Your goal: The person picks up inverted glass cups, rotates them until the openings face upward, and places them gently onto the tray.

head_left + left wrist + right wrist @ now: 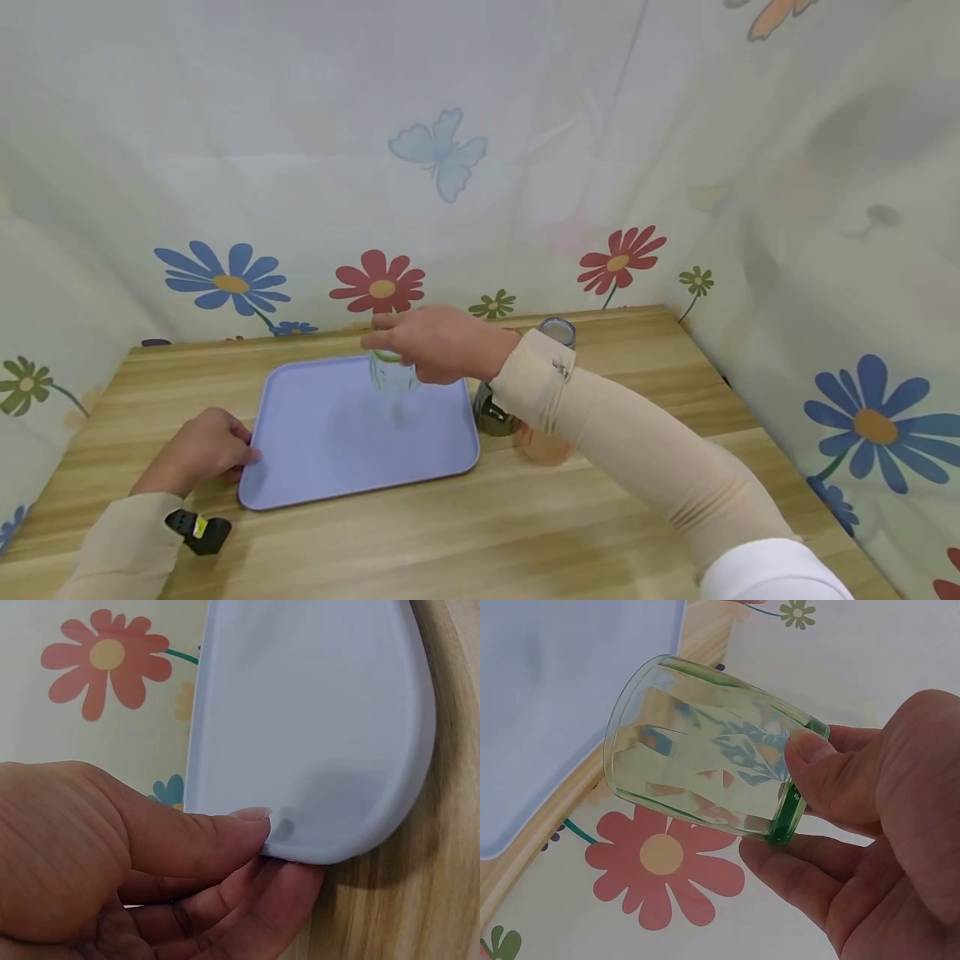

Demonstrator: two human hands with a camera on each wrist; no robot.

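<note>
A pale blue rectangular tray (315, 433) lies on the wooden table. My left hand (202, 450) pinches its left edge; in the left wrist view the thumb (217, 840) rests over the rim and the fingers are under it. Above the tray, toward its back right, my right hand (446, 343) holds a clear green-tinted drinking glass (697, 757). The thumb and fingers grip the glass around its thick green base, and its wide mouth points down at the tray.
Right of the tray, partly hidden by my right forearm, stand a dark glass (495, 417), an orange glass (546, 446) and a blue-grey glass (557, 332). A flower-printed cloth (510, 192) hangs behind the table and along its sides.
</note>
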